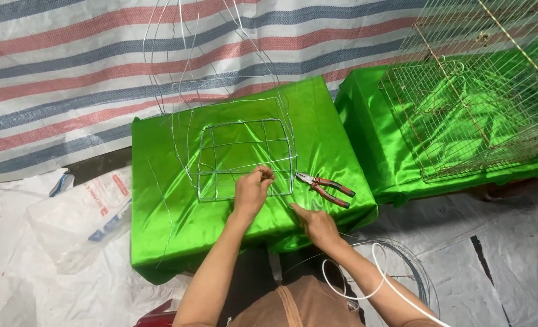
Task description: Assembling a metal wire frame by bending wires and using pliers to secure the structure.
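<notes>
While the wire grid frame [244,158] lies flat on the green-draped block [160,224], the left hand [252,191] pinches its near edge wire with fingers pressed together, and the right hand [316,225] rests half-curled just right, nearer the pliers [326,188].

Glossy green satin cloth [166,200], smooth with soft creases, draped over the table; thin bare silvery metal wire bent into a grid frame [244,158], shiny and slick. Pliers [324,188] of dull grey steel with red-and-black rubbery plastic handles; coil of wire [411,266] of the same bright metal, beside smooth white plastic cord [378,260]. Woven plastic tarp [69,66], striped, coarse and matt; larger wire cage [462,121] of fine pale metal mesh, slightly tarnished; crinkled clear plastic bag [81,224].
</notes>
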